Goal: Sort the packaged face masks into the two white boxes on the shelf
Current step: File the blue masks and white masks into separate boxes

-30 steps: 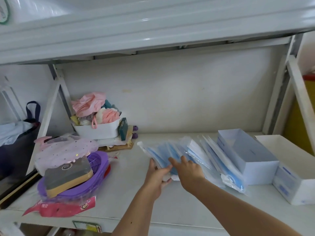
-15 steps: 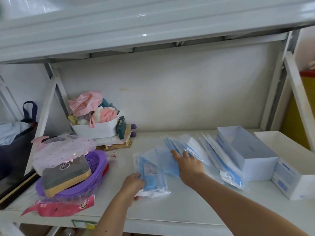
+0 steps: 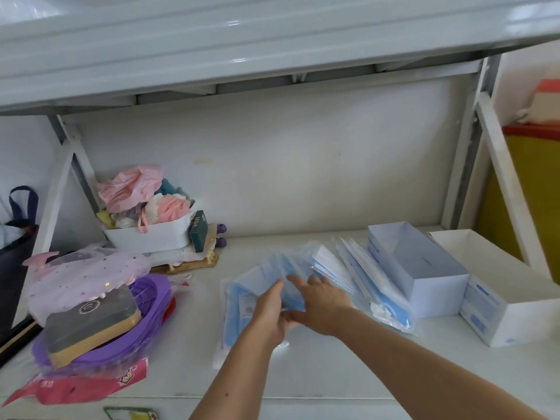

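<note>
Several blue face masks in clear packets (image 3: 281, 265) lie fanned out on the white shelf (image 3: 333, 368). A further packet (image 3: 238, 301) lies flat at the pile's left. More packets (image 3: 360, 274) lean against the left white box (image 3: 424, 268), which is open on top. The right white box (image 3: 509, 298) stands beside it, also open. My left hand (image 3: 269, 313) pinches the near edge of a packet in the fan, thumb on top. My right hand (image 3: 322, 303) lies flat on the pile with its fingers spread.
At the back left stands a white tub (image 3: 151, 234) of pink cloths. In front of it sit a purple basket (image 3: 145, 322) with a grey-topped block, a pink tulle item and a red packet (image 3: 75, 386). The upper shelf (image 3: 242, 40) hangs low overhead.
My left hand drew one packet out to the left and laid it down, then came back to the fan and took hold of another. My right hand stayed on the pile.
</note>
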`<state>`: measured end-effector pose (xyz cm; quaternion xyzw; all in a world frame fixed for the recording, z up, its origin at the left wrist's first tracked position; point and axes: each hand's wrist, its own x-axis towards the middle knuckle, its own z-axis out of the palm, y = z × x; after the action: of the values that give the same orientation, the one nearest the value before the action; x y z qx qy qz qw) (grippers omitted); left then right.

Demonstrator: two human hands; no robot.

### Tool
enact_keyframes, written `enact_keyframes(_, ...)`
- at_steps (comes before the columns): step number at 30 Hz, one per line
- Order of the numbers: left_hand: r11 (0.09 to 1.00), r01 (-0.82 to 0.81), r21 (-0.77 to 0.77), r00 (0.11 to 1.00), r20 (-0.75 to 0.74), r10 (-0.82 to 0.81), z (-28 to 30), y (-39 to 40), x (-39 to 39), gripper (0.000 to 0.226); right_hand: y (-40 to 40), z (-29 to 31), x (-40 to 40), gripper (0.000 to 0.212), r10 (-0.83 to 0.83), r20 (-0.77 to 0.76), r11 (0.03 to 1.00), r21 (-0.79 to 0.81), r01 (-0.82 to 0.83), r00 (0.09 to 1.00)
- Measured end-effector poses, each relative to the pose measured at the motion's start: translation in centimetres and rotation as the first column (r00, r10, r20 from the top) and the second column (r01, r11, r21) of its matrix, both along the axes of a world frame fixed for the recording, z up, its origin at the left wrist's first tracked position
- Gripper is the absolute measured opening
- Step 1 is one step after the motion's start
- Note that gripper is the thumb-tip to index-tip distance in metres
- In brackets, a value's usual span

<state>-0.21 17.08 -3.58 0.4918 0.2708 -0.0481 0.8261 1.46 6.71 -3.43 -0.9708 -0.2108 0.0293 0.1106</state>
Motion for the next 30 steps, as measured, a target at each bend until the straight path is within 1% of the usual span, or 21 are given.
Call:
enact_keyframes(2, 0.999, 0.001, 0.032, 1.0, 0.006, -0.001, -0.1, -0.2, 0.6, 0.02, -0.7, 0.3, 0.0, 0.058, 0.037, -0.032, 0.999, 0.031, -0.036, 0.999)
enact_keyframes(3, 0.998, 0.001, 0.063, 1.0, 0.011, -0.001, -0.2, -0.3, 0.8, 0.017, -1.1, 0.5, 0.0, 0.051, 0.043, -0.023, 0.999, 0.01, -0.043, 0.999)
enact_keyframes(4, 0.995, 0.003, 0.095, 1.0, 0.014, -0.004, -0.2, -0.4, 1.0, 0.016, -1.5, 0.6, 0.1, 0.046, 0.042, 0.006, 0.998, -0.038, -0.042, 0.999)
enact_keyframes(5, 0.992, -0.003, 0.124, 1.0, 0.024, 0.0, -0.2, -0.5, 1.0, 0.02, -1.9, 0.8, 0.1, 0.043, 0.039, 0.047, 0.994, -0.101, -0.034, 0.998)
enact_keyframes(6, 0.988, -0.007, 0.157, 0.999, 0.041, 0.001, -0.2, -0.7, 1.0, 0.03, -2.2, 0.9, 0.1, 0.042, 0.05, 0.088, 0.983, -0.183, -0.033, 0.995)
enact_keyframes(7, 0.982, -0.015, 0.189, 0.998, 0.06, 0.004, -0.4, -0.7, 1.2, 0.04, -2.5, 1.0, 0.1, 0.043, 0.08, 0.117, 0.959, -0.28, -0.044, 0.99)
enact_keyframes(9, 0.967, -0.024, 0.255, 0.997, 0.077, 0.004, -0.3, -0.8, 1.2, 0.053, -2.9, 1.1, -0.1, 0.054, 0.141, 0.101, 0.88, -0.468, -0.078, 0.985)
enact_keyframes(11, 0.952, -0.035, 0.305, 0.997, 0.077, 0.012, 0.1, -1.0, 1.0, 0.054, -3.2, 1.1, -0.3, 0.066, 0.163, 0.052, 0.787, -0.609, -0.098, 0.985)
enact_keyframes(12, 0.947, -0.034, 0.321, 0.997, 0.075, 0.011, 0.2, -1.1, 0.9, 0.053, -3.4, 1.1, -0.4, 0.065, 0.167, 0.041, 0.755, -0.648, -0.101, 0.985)
enact_keyframes(13, 0.944, -0.035, 0.329, 0.997, 0.073, 0.011, 0.3, -1.2, 0.9, 0.052, -3.6, 1.3, -0.4, 0.061, 0.171, 0.034, 0.749, -0.653, -0.107, 0.985)
enact_keyframes(14, 0.943, -0.034, 0.331, 0.997, 0.07, 0.012, 0.4, -1.3, 0.9, 0.052, -3.7, 1.5, -0.4, 0.055, 0.16, 0.021, 0.772, -0.626, -0.112, 0.987)
enact_keyframes(16, 0.943, -0.041, 0.331, 0.997, 0.068, 0.019, 0.4, -1.3, 0.9, 0.052, -4.1, 2.1, -0.3, 0.049, 0.113, 0.011, 0.857, -0.506, -0.092, 0.993)
enact_keyframes(18, 0.943, -0.047, 0.33, 0.997, 0.067, 0.026, 0.3, -1.2, 1.1, 0.051, -4.3, 2.5, 0.0, 0.043, 0.07, 0.067, 0.912, -0.409, -0.037, 0.995)
enact_keyframes(20, 0.931, -0.041, 0.362, 0.998, 0.068, 0.018, 0.0, -1.3, 1.4, 0.049, -4.2, 2.7, 0.2, 0.036, 0.024, 0.115, 0.935, -0.353, 0.018, 0.993)
enact_keyframes(21, 0.918, -0.034, 0.396, 0.998, 0.068, 0.007, -0.2, -1.4, 1.6, 0.046, -4.2, 2.7, 0.2, 0.032, 0.007, 0.107, 0.941, -0.336, 0.029, 0.994)
enact_keyframes(22, 0.903, -0.024, 0.429, 0.998, 0.066, -0.004, -0.3, -1.6, 1.7, 0.043, -4.1, 2.5, 0.0, 0.032, 0.002, 0.086, 0.942, -0.334, 0.027, 0.996)
enact_keyframes(24, 0.881, -0.012, 0.474, 0.998, 0.063, -0.02, -0.3, -1.9, 1.9, 0.037, -3.8, 2.0, -0.3, 0.049, 0.011, 0.052, 0.923, -0.385, 0.01, 0.999)
enact_keyframes(25, 0.874, -0.011, 0.486, 0.998, 0.063, -0.022, -0.4, -2.1, 2.0, 0.035, -3.8, 1.7, -0.4, 0.052, 0.012, 0.058, 0.907, -0.421, 0.013, 0.998)
enact_keyframes(27, 0.87, -0.008, 0.493, 0.998, 0.056, -0.023, -0.4, -2.3, 2.0, 0.034, -3.9, 1.3, -0.4, 0.043, 0.001, 0.109, 0.888, -0.457, 0.049, 0.994)
enact_keyframes(30, 0.874, -0.002, 0.486, 0.998, 0.056, -0.028, -0.5, -2.4, 2.1, 0.034, -4.3, 1.5, -0.2, 0.033, -0.033, 0.123, 0.906, -0.415, 0.082, 0.992)
